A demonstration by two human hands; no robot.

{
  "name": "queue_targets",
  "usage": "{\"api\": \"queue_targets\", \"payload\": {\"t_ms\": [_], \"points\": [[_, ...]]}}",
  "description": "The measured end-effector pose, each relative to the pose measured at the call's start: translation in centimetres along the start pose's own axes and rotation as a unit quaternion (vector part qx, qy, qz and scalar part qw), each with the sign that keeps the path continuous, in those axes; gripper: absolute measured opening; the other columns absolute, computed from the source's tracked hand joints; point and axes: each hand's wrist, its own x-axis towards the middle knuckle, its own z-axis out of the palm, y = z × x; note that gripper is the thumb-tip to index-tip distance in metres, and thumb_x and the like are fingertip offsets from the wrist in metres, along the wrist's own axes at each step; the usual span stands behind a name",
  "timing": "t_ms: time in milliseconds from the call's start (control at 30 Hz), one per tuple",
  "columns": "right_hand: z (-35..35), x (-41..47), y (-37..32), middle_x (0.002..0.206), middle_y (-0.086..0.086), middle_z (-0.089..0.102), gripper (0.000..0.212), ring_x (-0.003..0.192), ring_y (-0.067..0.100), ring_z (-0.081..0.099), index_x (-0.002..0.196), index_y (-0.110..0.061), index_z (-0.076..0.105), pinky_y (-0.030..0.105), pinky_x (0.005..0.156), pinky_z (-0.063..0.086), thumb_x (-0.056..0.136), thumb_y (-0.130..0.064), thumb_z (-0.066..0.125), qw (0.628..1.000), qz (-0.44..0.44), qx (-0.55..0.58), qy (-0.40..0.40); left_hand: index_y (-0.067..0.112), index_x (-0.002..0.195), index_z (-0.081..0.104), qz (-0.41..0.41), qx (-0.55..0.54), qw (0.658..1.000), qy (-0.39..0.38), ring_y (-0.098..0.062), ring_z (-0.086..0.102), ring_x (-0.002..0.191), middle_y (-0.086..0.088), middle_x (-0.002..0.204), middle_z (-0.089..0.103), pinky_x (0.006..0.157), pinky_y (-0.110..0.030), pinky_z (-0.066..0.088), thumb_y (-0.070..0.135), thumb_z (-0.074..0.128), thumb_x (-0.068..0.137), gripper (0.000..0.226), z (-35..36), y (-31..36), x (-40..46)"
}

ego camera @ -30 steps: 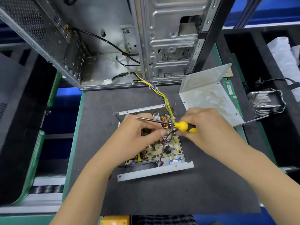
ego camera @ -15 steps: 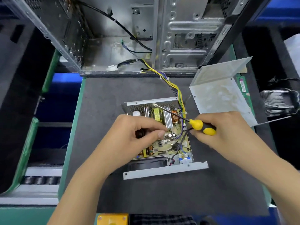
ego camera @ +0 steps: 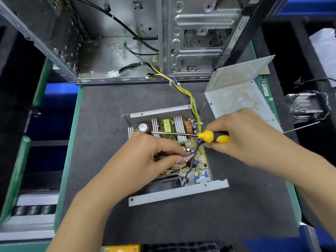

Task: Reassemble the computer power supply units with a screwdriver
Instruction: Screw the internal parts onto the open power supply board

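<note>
Power supply unit [ego camera: 174, 151]: open, cover off, sits mid-desk on the dark mat; circuit board, finned heat sinks, a copper coil and a grey capacitor exposed.
Near edge of unit: bent metal flange faces the person; a black fan lies just inside it.
Wire bundle [ego camera: 189, 95]: yellow, black and purple leads run from the unit's far right corner up into the computer case.
Screwdriver [ego camera: 209, 136]: yellow and black handle, steel shaft lying almost level across the unit, tip pointing left toward the capacitor.
Right hand [ego camera: 241, 135]: fingers curled round the screwdriver handle, at the unit's right side.
Left hand [ego camera: 145, 162]: over the board's left half, thumb and forefinger pinched together above small components; what they pinch, cannot tell.
Cover [ego camera: 240, 93]: bent grey sheet-metal panel, lies far right of the unit, apart from it.
Computer case [ego camera: 181, 33]: stands open at the far edge of the desk.
Desk [ego camera: 200, 224]: dark mat, green rim.
Right of desk: a green memory stick [ego camera: 265, 88] at the edge, a metal heat sink [ego camera: 307, 106] beyond it.
</note>
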Motion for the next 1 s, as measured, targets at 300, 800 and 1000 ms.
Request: {"api": "queue_targets", "payload": {"t_ms": [300, 800, 1000], "points": [[-0.5, -0.7, 1.1, 0.069, -0.004, 0.057, 0.009, 0.069, 0.014, 0.051, 0.078, -0.022, 0.062, 0.039, 0.063, 0.047, 0.085, -0.028, 0.063, 0.998, -0.025, -0.028, -0.055, 0.031, 0.096, 0.077, -0.042, 0.057, 0.997, -0.031, -0.003, 0.056, 0.044, 0.008, 0.063, 0.070, 0.059, -0.029, 0.054, 0.023, 0.069, 0.088, 0.014, -0.2, -0.7, 0.1], [1.6, 0.8, -0.7, 0.048, -0.005, 0.040, 0.010, 0.061, 0.015, 0.038, 0.068, -0.017, 0.065, 0.026, 0.051, 0.035, 0.077, -0.013, 0.069, 0.998, -0.022, 0.054, 0.037, 0.034, 0.087, 0.077, 0.034, 0.006, 0.998, 0.060, -0.011, 0.044, 0.050, 0.003, 0.054, 0.051, 0.053, -0.017, 0.032, 0.049, 0.067, 0.078, 0.019, -1.1, -0.2, 0.0], [3.7, 0.8, -1.0, 0.056, -0.006, 0.047, 0.010, 0.056, 0.025, 0.041, 0.076, -0.022, 0.065, 0.037, 0.053, 0.047, 0.076, -0.013, 0.071, 0.996, 0.011, 0.019, 0.089, 0.041, 0.081, 0.076, 0.041, 0.069, 0.997, -0.003, -0.005, 0.045, 0.057, 0.010, 0.058, 0.045, 0.054, -0.024, 0.033, 0.060, 0.058, 0.080, 0.026, -0.5, -0.4, -0.5]]}}
